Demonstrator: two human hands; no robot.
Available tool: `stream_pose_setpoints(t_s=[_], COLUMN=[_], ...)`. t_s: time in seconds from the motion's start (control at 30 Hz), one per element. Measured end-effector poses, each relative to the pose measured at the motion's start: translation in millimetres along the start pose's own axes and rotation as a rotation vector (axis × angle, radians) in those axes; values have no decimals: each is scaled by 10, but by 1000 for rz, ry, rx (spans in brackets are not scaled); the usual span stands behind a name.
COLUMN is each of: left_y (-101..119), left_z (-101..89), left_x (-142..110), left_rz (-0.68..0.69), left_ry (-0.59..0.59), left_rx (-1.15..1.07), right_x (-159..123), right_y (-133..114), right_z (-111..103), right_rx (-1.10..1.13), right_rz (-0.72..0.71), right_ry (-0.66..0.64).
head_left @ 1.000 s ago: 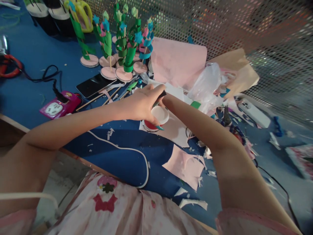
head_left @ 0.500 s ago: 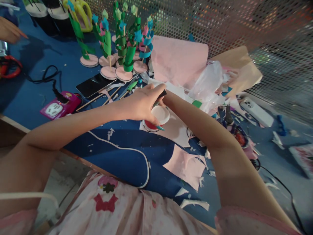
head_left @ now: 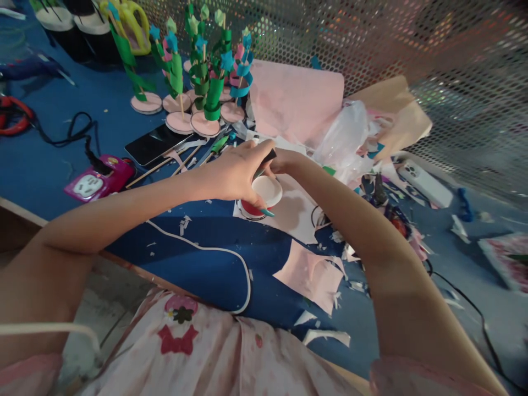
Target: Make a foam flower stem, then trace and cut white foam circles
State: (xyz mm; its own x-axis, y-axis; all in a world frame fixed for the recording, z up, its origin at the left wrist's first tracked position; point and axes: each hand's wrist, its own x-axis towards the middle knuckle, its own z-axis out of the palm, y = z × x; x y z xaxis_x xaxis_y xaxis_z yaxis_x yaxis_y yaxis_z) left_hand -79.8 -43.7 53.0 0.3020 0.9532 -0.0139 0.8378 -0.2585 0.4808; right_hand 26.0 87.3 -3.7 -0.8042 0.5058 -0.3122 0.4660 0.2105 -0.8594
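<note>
My left hand (head_left: 237, 173) curls over a small round red-sided tub with a pale pink disc on top (head_left: 264, 195); its fingers are closed on the tub, thumb at the front edge. My right hand (head_left: 284, 160) sits just behind the left, mostly hidden by it, fingers closed around a thin dark tool (head_left: 266, 159) that pokes out between the two hands. The tub rests on a pale pink foam sheet (head_left: 297, 212) on the blue table (head_left: 214, 258).
Several green-spiral craft flowers on pink discs (head_left: 202, 82) stand at the back. A black phone (head_left: 154, 144), a pink power strip (head_left: 97, 179), a white cable (head_left: 214, 253), a white phone (head_left: 424, 181), plastic wrap (head_left: 346, 140), pink scraps (head_left: 313, 275) and a mesh wall (head_left: 412, 44) surround my hands.
Both hands stay at the tub; the right hand shows slightly more behind the left. Another person's hand that showed at the far left half a second ago is gone. The view shifted slightly.
</note>
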Motion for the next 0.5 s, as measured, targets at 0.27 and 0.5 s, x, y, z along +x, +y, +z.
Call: stream_pose_setpoints(t_s=[0.27,0.5], left_y=[-71,-102], left_z=[41,57], left_x=[23,47], left_rz=[20,101], left_ry=[9,41], left_rx=[-16,-80], right_x=[-279,-590], right_y=[77,220], right_z=[-12,117], right_rx=[288,438], right_rz=[68,6], right_ry=[-39,285])
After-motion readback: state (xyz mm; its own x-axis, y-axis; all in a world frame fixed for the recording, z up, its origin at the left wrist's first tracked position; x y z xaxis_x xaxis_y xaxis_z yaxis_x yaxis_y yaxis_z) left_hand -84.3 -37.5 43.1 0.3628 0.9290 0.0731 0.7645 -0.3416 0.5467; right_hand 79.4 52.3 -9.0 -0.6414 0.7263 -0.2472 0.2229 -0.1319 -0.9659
